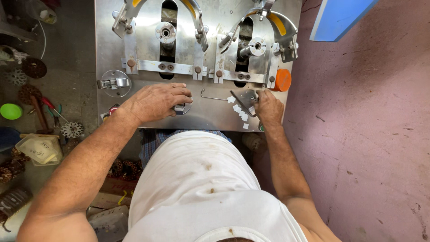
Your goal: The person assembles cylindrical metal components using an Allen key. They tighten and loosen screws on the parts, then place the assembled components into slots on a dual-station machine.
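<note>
Two hands on the steel machine plate [148, 117]. My left hand [156, 102] lies palm down over a round knob [182, 108] near the plate's front edge; fingers together and curled over the knob's top, only its right rim shows past my fingertips. My right hand [268, 107] sits at the plate's front right corner, fingers bent and closed against a flat metal lever [244, 99]; can't tell whether I'm pinching it or just pressing.

Small white paper squares [242, 114] lie scattered just left of my right fingers, touching the plate. A thin wire hook [212, 96] lies between both hands. An orange cap [282, 79] sits just above my right hand at the plate's edge. A round clamp disc [114, 83] sits just above my left wrist. Two arched metal brackets with yellow inserts [277, 22] and spindles [166, 32] fill the plate's far half, well apart from my fingers.

Off the plate, left: toothed wheels [71, 129], red-handled pliers [53, 109], a green bowl [10, 111]. Pink floor [367, 134] on the right.
</note>
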